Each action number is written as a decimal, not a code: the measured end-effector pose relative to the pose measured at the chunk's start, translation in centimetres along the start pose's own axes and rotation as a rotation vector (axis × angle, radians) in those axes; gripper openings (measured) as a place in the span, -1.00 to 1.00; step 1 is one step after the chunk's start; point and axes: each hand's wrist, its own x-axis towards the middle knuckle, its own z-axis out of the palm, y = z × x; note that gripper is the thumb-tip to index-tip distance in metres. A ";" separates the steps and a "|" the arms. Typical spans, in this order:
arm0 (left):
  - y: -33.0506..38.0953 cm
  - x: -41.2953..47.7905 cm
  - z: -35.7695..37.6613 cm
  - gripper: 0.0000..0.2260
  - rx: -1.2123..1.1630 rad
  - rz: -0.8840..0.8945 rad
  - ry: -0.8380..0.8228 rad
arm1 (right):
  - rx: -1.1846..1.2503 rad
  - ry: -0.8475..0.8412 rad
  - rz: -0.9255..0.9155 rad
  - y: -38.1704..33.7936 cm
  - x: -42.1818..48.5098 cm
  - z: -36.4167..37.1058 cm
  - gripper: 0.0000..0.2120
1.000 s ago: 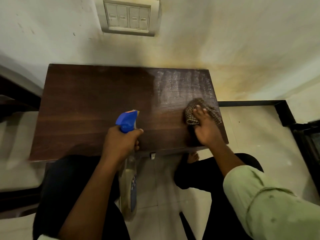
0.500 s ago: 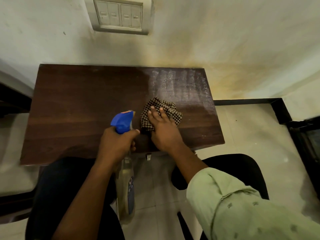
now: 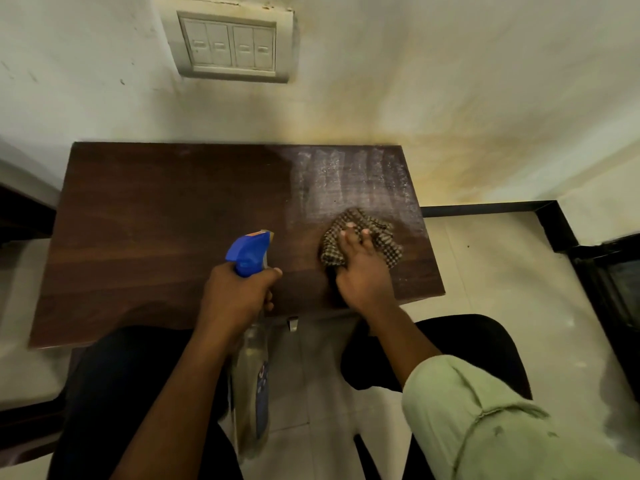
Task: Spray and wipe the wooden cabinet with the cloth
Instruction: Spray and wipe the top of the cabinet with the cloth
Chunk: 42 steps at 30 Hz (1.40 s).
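Note:
The dark wooden cabinet top (image 3: 156,223) fills the middle of the head view, its far right part whitish with spray streaks. My right hand (image 3: 360,271) presses a crumpled checked cloth (image 3: 388,244) flat onto the right side of the top, fingers spread over it. My left hand (image 3: 235,299) grips the neck of a clear spray bottle (image 3: 251,382) with a blue trigger head (image 3: 247,252), held upright just in front of the cabinet's near edge.
A white wall with a switch panel (image 3: 230,46) rises right behind the cabinet. A metal handle (image 3: 292,322) sticks out under the near edge. My dark-trousered knees flank the tiled floor (image 3: 485,271), and a black frame (image 3: 588,265) runs along the right.
My right hand slid the cloth from the right edge to the middle of the top, then back toward the right. The left hand kept the bottle nearly still.

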 end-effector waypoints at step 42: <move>0.8 1.5 -1.3 -0.86 -0.008 0.004 0.021 | -0.187 -0.196 -0.302 -4.9 8.1 -1.9 -0.38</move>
